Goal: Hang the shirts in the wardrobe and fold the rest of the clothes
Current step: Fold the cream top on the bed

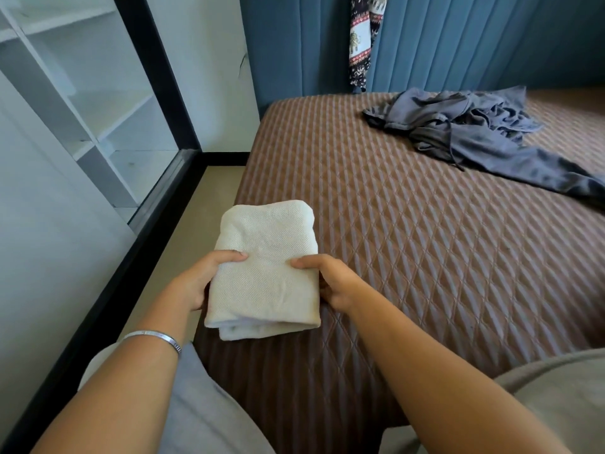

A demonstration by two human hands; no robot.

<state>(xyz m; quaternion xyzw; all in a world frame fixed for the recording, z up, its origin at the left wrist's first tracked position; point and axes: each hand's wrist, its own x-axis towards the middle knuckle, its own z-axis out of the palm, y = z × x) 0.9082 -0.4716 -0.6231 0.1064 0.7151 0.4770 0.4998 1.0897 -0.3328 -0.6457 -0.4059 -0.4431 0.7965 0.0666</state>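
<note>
No brand mark, label or readable writing shows on any of the cloth or furniture in view. Both hands hold a folded cream garment (266, 273) of coarse, mesh-like knit at the near left corner of the bed: the left hand (199, 283) grips its left edge with the thumb curled over the top and the fingers hidden underneath, and the right hand (330, 283) grips the right edge the same way, thumb on top and fingers tucked below. The folded piece lies between the two hands, its far end reaching away from them onto the bed and its near, layered edge just in front of the wrists; whether it rests fully on the cover or is slightly lifted cannot be told. A silver bangle (154, 339) circles the left forearm. Beneath and to the right of the right hand spreads the bed's brown quilted cover (425, 257), stitched in a diamond pattern. Well beyond the right hand, toward the far right of the bed, lies a crumpled grey-blue garment (474, 132) with a drawstring, unfolded and sprawling to the bed's right edge. Behind it stands a blue padded headboard wall (458, 44), and over it, far ahead of the hands, hangs a patterned cloth (361, 40) printed with elephants. To the left of the left hand runs a strip of beige floor (183, 224), then a black-framed wardrobe (82, 109) with white shelves.
</note>
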